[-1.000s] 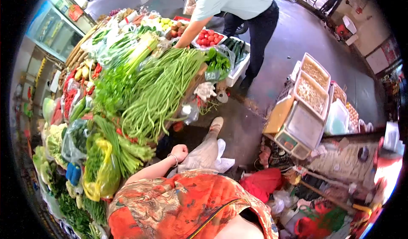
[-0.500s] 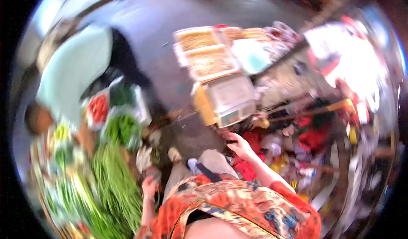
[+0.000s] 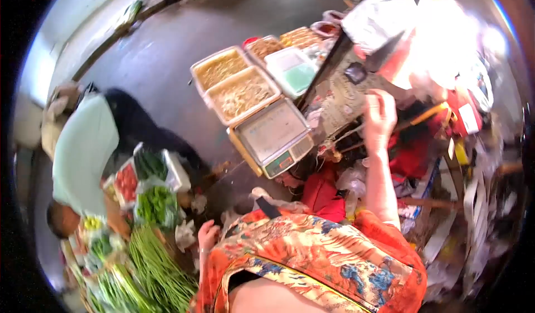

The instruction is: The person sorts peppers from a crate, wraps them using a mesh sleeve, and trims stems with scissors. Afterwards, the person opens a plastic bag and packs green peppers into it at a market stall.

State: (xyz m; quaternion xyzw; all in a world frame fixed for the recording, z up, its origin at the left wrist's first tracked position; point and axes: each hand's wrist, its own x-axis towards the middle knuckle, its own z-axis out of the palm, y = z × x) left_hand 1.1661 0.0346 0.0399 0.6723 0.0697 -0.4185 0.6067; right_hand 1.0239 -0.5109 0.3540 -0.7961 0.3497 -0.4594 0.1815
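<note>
Tabletop [image 3: 337, 104] ahead of the reaching hand, and I count one small dark object [image 3: 355, 72] on it. Mottled, worn-looking surface, brownish-grey, running up to a glaring heap of pale plastic [image 3: 382, 12]. Right hand [image 3: 380, 115] is up by the tabletop, near that dark object, fingers bent; its palm is hidden from my feed, so I can't tell whether it has hold of anything or touches the surface. Left hand [image 3: 208, 235] is low beside the orange shirt [image 3: 334, 252], fingers partly curled, and I can't tell about its grip either. Farther out: one scale [image 3: 270, 129] with a flat pan, then two tubs [image 3: 255, 110] of pale, stringy food side by side. Half a second back, the right hand was down just below the scale; now it's up at the tabletop, arm stretched out. One other person [image 3: 83, 151] still bends over the vegetables [image 3: 159, 268].
</note>
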